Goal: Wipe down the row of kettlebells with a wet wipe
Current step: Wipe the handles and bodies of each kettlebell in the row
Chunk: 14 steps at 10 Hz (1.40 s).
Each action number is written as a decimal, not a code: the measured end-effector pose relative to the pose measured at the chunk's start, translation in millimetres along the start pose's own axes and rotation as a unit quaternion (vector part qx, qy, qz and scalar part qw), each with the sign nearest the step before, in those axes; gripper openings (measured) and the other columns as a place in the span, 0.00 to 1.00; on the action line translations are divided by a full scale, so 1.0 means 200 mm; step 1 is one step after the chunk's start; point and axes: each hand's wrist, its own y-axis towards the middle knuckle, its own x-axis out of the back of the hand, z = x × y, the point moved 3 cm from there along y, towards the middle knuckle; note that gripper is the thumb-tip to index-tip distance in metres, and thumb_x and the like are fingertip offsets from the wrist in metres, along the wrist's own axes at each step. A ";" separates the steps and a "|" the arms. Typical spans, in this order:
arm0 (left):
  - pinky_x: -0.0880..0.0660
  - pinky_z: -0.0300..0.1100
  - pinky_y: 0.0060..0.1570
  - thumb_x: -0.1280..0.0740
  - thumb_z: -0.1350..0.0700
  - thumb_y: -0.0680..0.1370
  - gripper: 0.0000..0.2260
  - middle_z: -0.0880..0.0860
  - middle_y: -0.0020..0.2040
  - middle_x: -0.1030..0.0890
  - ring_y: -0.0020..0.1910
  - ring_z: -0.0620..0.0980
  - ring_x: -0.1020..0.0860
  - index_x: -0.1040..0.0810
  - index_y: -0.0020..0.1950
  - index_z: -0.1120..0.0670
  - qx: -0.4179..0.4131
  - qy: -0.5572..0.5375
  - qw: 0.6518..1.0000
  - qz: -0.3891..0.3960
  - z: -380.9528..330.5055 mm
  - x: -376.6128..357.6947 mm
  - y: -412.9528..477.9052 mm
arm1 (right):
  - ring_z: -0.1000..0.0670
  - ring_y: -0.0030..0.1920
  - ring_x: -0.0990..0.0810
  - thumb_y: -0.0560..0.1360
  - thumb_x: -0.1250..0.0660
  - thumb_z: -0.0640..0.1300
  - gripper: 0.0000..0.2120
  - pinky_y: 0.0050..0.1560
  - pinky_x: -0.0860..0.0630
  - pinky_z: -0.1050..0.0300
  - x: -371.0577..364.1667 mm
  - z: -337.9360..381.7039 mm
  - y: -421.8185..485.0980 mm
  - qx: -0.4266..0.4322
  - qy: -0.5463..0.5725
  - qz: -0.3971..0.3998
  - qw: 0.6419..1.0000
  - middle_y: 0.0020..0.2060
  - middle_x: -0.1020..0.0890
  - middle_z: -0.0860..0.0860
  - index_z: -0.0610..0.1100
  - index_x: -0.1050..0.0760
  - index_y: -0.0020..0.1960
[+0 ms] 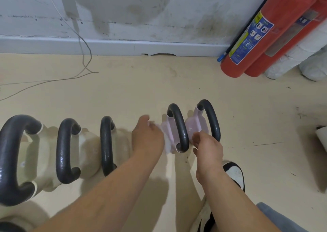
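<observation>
Left hand [147,136], fingers curled round a blurred wet wipe [165,144], scrubs the fourth kettlebell [167,130] in a five-strong floor row; right hand [208,147] curls beside it (grip unclear). Three beige kettlebells [85,148] look done, with the last pink kettlebell [194,124] likely pending.

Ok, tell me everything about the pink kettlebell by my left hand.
The pink kettlebell has a pale lilac, matte-looking body and a glossy black loop handle. It stands upright on the beige floor, close beside a second lilac one. The left hand holds a blurred white wipe against its left side.
</observation>
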 end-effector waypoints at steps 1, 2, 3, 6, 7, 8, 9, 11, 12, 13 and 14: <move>0.36 0.37 0.55 0.47 0.56 0.85 0.18 0.50 0.69 0.25 0.67 0.52 0.27 0.31 0.75 0.51 -0.032 -0.028 0.997 0.068 -0.14 -0.14 0.02 | 0.37 0.43 0.20 0.76 0.36 0.44 0.08 0.65 0.26 0.38 0.00 0.01 -0.01 -0.004 -0.004 0.004 1.000 0.41 0.20 0.48 0.42 0.21 0.45; 0.27 0.46 0.48 0.45 0.59 0.84 0.08 0.53 0.51 0.22 0.48 0.54 0.24 0.28 0.56 0.51 -0.060 -0.059 0.993 0.078 -0.16 -0.27 -0.01 | 0.46 0.41 0.23 0.75 0.35 0.44 0.08 0.53 0.21 0.47 0.00 0.01 -0.01 -0.012 0.005 0.006 1.000 0.39 0.19 0.47 0.40 0.20 0.44; 0.24 0.47 0.49 0.42 0.63 0.82 0.15 0.51 0.52 0.24 0.47 0.51 0.26 0.27 0.66 0.51 -0.075 -0.060 0.993 0.065 -0.12 -0.29 -0.09 | 0.46 0.41 0.25 0.74 0.34 0.44 0.08 0.49 0.26 0.49 -0.01 0.03 -0.01 -0.012 0.011 0.008 1.000 0.37 0.21 0.46 0.40 0.21 0.42; 0.22 0.41 0.52 0.44 0.62 0.81 0.23 0.43 0.56 0.19 0.50 0.46 0.20 0.26 0.71 0.41 -0.066 0.042 0.985 0.156 0.11 -0.16 -0.28 | 0.46 0.43 0.27 0.76 0.37 0.40 0.10 0.48 0.26 0.51 -0.03 0.05 -0.05 0.010 0.014 0.012 1.000 0.40 0.25 0.45 0.33 0.24 0.46; 0.26 0.39 0.44 0.42 0.59 0.79 0.18 0.47 0.50 0.16 0.43 0.46 0.21 0.19 0.59 0.43 -0.033 0.030 0.988 0.145 0.15 -0.07 -0.27 | 0.47 0.43 0.29 0.77 0.37 0.40 0.10 0.43 0.31 0.53 0.01 0.07 -0.06 0.027 -0.004 0.005 1.000 0.40 0.26 0.46 0.31 0.25 0.48; 0.28 0.41 0.36 0.44 0.62 0.77 0.14 0.59 0.47 0.16 0.37 0.50 0.22 0.22 0.50 0.46 0.033 -0.061 0.991 0.115 0.08 0.02 -0.24 | 0.44 0.41 0.24 0.78 0.35 0.38 0.09 0.47 0.20 0.48 0.04 0.14 -0.10 0.047 -0.011 0.018 0.999 0.38 0.22 0.44 0.31 0.22 0.48; 0.25 0.44 0.36 0.43 0.64 0.76 0.11 0.59 0.49 0.16 0.35 0.55 0.21 0.23 0.51 0.53 0.059 -0.111 0.982 0.141 -0.03 0.08 -0.20 | 0.43 0.38 0.21 0.78 0.33 0.37 0.08 0.45 0.18 0.47 0.06 0.23 -0.14 0.092 -0.031 0.068 0.993 0.36 0.19 0.42 0.31 0.20 0.48; 0.26 0.48 0.38 0.36 0.65 0.72 0.08 0.60 0.43 0.16 0.36 0.60 0.19 0.20 0.46 0.56 0.032 -0.180 0.946 0.266 -0.17 0.09 -0.17 | 0.43 0.50 0.16 0.80 0.31 0.47 0.13 0.54 0.23 0.50 0.05 0.36 -0.18 0.087 -0.151 0.352 0.920 0.54 0.13 0.40 0.42 0.16 0.60; 0.23 0.45 0.35 0.35 0.65 0.75 0.07 0.58 0.45 0.16 0.34 0.56 0.19 0.20 0.50 0.58 0.016 -0.163 0.957 0.239 -0.19 0.10 -0.14 | 0.44 0.39 0.18 0.80 0.29 0.47 0.13 0.42 0.23 0.55 0.06 0.40 -0.16 0.087 -0.227 0.348 0.905 0.42 0.15 0.39 0.38 0.16 0.56; 0.19 0.42 0.41 0.33 0.58 0.76 0.07 0.51 0.51 0.18 0.45 0.50 0.18 0.21 0.53 0.50 0.017 -0.113 0.985 0.126 -0.16 0.10 -0.10 | 0.45 0.30 0.26 0.80 0.28 0.42 0.09 0.30 0.29 0.57 0.07 0.44 -0.14 0.120 -0.242 0.218 0.938 0.32 0.22 0.41 0.37 0.21 0.44; 0.22 0.52 0.60 0.35 0.56 0.77 0.11 0.50 0.54 0.19 0.55 0.52 0.19 0.25 0.58 0.47 0.046 -0.125 0.985 0.108 -0.11 0.07 -0.09 | 0.45 0.34 0.18 0.79 0.31 0.42 0.06 0.34 0.21 0.53 0.06 0.48 -0.09 0.175 -0.173 0.077 0.966 0.37 0.16 0.44 0.39 0.23 0.46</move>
